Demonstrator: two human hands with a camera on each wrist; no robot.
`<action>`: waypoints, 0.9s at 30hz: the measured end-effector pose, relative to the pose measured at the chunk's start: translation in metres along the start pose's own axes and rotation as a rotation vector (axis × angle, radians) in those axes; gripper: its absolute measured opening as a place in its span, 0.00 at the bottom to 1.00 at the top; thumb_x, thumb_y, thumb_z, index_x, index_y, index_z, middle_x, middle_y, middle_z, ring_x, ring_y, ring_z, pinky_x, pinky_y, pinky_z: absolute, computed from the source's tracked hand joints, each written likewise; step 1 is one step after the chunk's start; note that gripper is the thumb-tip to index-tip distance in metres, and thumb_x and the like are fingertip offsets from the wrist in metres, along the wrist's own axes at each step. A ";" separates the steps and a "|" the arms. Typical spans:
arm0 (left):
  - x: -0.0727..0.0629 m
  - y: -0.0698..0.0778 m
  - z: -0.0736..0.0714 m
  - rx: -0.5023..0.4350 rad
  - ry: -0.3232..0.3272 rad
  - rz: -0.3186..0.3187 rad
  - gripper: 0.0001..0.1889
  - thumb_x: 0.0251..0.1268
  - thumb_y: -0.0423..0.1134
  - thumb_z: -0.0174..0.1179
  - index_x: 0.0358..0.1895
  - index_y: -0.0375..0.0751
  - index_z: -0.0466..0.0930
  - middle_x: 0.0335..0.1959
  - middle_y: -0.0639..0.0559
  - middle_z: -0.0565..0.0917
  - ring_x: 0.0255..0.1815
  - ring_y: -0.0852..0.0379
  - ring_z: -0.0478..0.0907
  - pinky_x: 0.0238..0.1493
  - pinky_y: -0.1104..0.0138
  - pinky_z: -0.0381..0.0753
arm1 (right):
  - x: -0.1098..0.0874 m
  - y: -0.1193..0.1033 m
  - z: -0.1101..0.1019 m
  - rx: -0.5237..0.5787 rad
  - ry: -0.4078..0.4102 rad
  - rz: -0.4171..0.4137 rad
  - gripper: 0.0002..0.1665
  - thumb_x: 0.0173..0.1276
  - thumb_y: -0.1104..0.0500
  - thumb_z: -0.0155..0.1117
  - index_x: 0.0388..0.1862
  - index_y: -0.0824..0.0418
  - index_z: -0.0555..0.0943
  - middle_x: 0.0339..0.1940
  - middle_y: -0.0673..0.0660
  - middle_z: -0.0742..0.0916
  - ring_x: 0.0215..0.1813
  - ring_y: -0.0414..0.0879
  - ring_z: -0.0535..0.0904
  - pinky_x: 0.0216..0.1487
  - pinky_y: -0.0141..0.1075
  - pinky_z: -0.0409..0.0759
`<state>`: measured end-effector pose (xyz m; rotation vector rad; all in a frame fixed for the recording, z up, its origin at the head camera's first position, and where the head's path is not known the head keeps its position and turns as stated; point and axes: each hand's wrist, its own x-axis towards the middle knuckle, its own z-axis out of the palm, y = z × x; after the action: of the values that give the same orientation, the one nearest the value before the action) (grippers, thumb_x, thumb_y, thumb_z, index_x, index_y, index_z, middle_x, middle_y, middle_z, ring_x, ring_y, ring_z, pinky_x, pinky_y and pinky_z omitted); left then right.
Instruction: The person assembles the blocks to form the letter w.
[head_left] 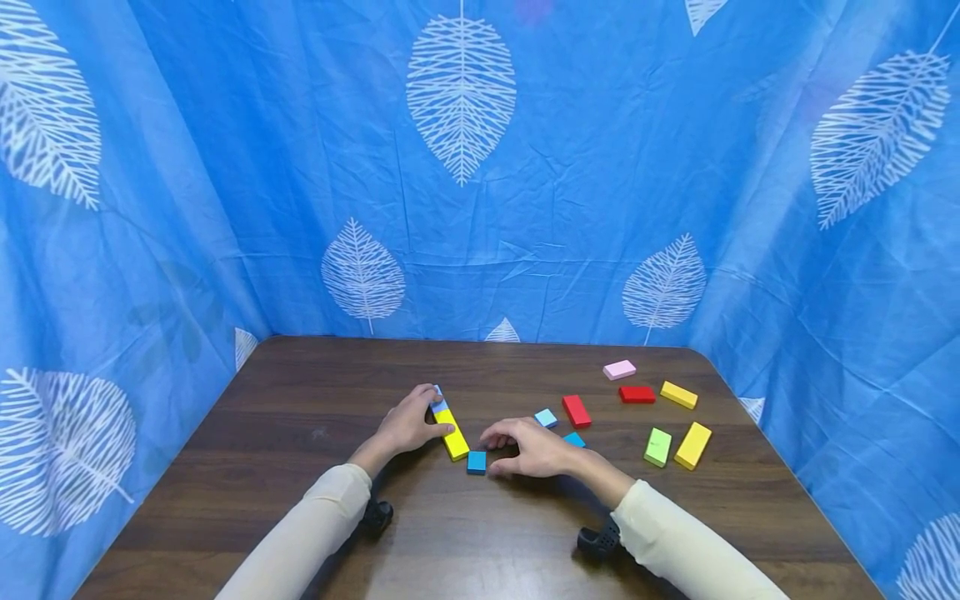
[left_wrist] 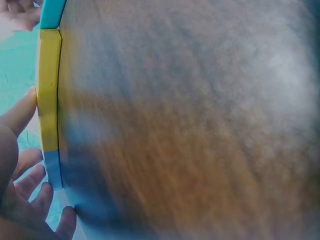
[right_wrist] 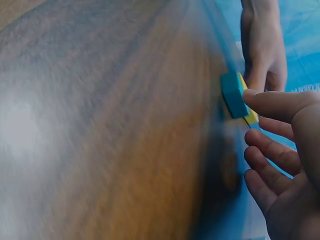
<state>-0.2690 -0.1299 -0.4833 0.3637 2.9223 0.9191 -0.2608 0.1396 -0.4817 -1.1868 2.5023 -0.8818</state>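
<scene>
A narrow row of toy blocks lies on the table: a light blue block (left_wrist: pixel 53 170) at the far end, then a yellow stretch (head_left: pixel 453 442). My left hand (head_left: pixel 408 423) is at the row's left side. Its outstretched thumb touches the yellow part, while the other fingers are at the light blue end. Close by the row's near end sits a square teal block (head_left: pixel 476 463). Just right of that block is my right hand (head_left: pixel 528 448), thumb and fingers spread apart with nothing gripped. In the right wrist view its thumb (right_wrist: pixel 275 104) overlaps the teal block's edge.
Right of the hands are a small light blue block (head_left: pixel 546 418), a second teal block (head_left: pixel 575 440) partly behind the right hand, red blocks (head_left: pixel 577 412), a pink block (head_left: pixel 619 370), a green block (head_left: pixel 657 447) and yellow blocks (head_left: pixel 693 446). A blue leaf-print curtain (head_left: pixel 525 250) surrounds the table.
</scene>
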 end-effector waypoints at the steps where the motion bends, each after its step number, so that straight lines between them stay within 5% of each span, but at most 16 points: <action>1: 0.000 0.000 0.000 0.001 -0.002 0.003 0.32 0.66 0.48 0.73 0.68 0.36 0.76 0.75 0.38 0.67 0.71 0.39 0.70 0.68 0.42 0.71 | -0.001 0.001 -0.003 -0.007 0.003 0.001 0.22 0.69 0.53 0.75 0.59 0.57 0.84 0.49 0.45 0.85 0.50 0.38 0.80 0.56 0.37 0.80; 14: -0.001 0.000 0.001 -0.004 -0.003 0.017 0.31 0.68 0.47 0.72 0.68 0.36 0.76 0.76 0.38 0.66 0.72 0.40 0.69 0.67 0.43 0.71 | -0.018 0.017 -0.041 -0.044 0.110 0.028 0.22 0.68 0.57 0.75 0.58 0.63 0.84 0.52 0.56 0.87 0.53 0.51 0.81 0.57 0.50 0.81; 27: -0.003 0.001 -0.001 -0.012 0.002 0.016 0.31 0.67 0.47 0.72 0.68 0.36 0.76 0.76 0.37 0.66 0.72 0.38 0.69 0.68 0.41 0.70 | -0.041 0.045 -0.074 -0.028 0.162 0.154 0.25 0.68 0.58 0.75 0.62 0.65 0.82 0.58 0.60 0.85 0.57 0.59 0.80 0.60 0.57 0.79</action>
<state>-0.2659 -0.1299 -0.4820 0.3858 2.9188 0.9399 -0.2956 0.2248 -0.4524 -0.9498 2.6994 -0.9397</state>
